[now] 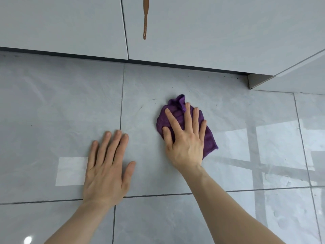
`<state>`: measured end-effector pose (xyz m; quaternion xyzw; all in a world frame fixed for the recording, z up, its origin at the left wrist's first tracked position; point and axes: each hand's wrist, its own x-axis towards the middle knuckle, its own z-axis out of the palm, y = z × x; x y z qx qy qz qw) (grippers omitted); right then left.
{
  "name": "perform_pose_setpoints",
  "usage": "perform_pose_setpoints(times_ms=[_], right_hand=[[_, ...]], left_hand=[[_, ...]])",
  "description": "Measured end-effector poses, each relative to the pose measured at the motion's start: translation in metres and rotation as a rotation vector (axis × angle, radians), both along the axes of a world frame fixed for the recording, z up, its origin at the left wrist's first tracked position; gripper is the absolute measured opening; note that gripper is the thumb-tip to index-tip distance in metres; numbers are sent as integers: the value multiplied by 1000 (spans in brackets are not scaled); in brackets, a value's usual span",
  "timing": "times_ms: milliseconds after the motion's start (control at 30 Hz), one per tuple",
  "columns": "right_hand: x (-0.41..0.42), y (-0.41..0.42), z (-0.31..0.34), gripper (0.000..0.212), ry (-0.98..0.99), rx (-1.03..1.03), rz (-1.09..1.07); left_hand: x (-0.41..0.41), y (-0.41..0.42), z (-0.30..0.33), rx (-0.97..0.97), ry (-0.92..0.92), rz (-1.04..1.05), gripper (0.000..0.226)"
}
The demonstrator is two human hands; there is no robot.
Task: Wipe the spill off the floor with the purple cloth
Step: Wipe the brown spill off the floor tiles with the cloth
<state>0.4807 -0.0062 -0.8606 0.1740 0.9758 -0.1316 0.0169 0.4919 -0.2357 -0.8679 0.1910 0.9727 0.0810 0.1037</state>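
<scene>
On floor [175, 81]: one purple cloth [209, 138], two hands

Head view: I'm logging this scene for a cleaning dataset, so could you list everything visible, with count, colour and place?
cloth: one, purple, bunched on the floor right of centre, under the right hand
floor: grey glossy tiles with dark grout lines, filling the lower part of the view; no puddle shows on the bare tiles
cabinet doors: two, pale grey, along the top
drip: one, brown, running down the right door
side panel: one, pale grey, far right
left hand: flat on the floor, fingers spread, holding nothing
right hand: pressed flat on the cloth, fingers spread
</scene>
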Motion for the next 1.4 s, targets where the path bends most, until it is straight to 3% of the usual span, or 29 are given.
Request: perform_pose_setpoints(times_ms=[367,567,700,767,900,1033,1133,1200,1300,1400], right_hand=[[125,-41,4,53,10,-65,82],[143,-47,7,53,23,-91,103],[146,-35,24,69,48,-259,50],[151,-29,27,72,21,-211,81],[144,-28,22,49,1,-15,185],[116,-32,41,31,-13,-116,-48],[104,-33,67,46,-129,-255,-286],[100,-30,76,58,-120,-231,-371],[102,-24,66,52,106,-104,-331],[110,-25,42,65,141,-157,-118]], left_hand=[[3,4,1,-15,38,19,74],[3,5,0,5,55,31,72],[3,4,0,10,58,35,72],[3,4,0,9,60,35,72],[4,4,0,18,63,39,72],[4,4,1,20,62,41,71],[4,3,1,15,50,37,71],[3,3,1,20,42,34,71],[3,3,0,24,38,37,71],[3,3,0,26,47,34,71]])
